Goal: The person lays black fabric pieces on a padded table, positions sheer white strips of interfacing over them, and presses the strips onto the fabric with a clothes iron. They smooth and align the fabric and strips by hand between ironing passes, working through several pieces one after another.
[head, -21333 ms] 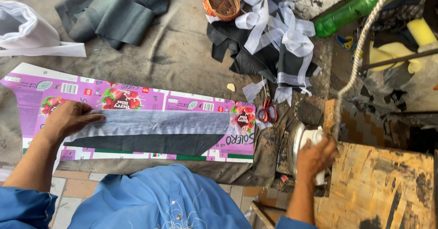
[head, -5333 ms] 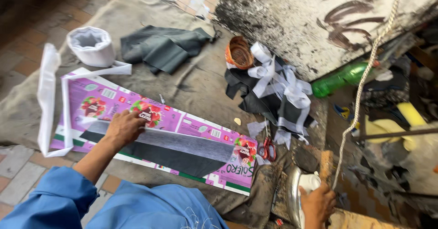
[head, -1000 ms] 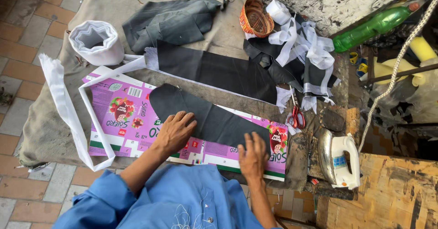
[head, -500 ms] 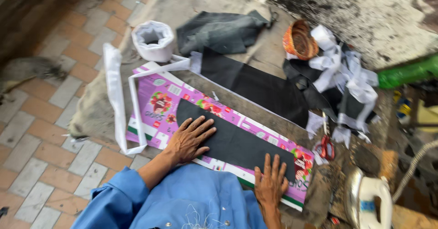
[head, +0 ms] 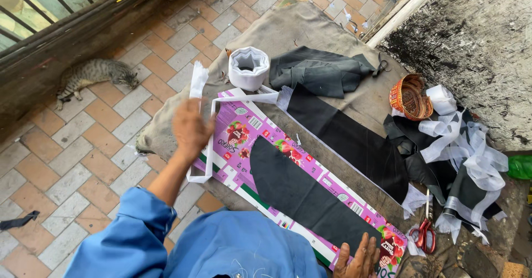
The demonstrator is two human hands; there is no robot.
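A long black fabric piece (head: 302, 192) is seen laid along a flattened pink carton (head: 244, 131), its long axis running from the right hand (head: 357, 258), pressed flat and open on its near end, away toward the raised left hand (head: 191, 125), which is blurred, its grasp impossible to judge, just beside a white strip (head: 202, 117); beyond the fabric, red scissors (head: 425, 235) and bare sacking toward the table edge

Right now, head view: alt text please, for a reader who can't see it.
Seen from above, a person in a blue shirt lifts a blurred left hand by a white fabric strip, while the right hand rests on a curved black fabric piece lying on flattened pink cardboard. Red scissors lie right; a cat lies on the tiles.
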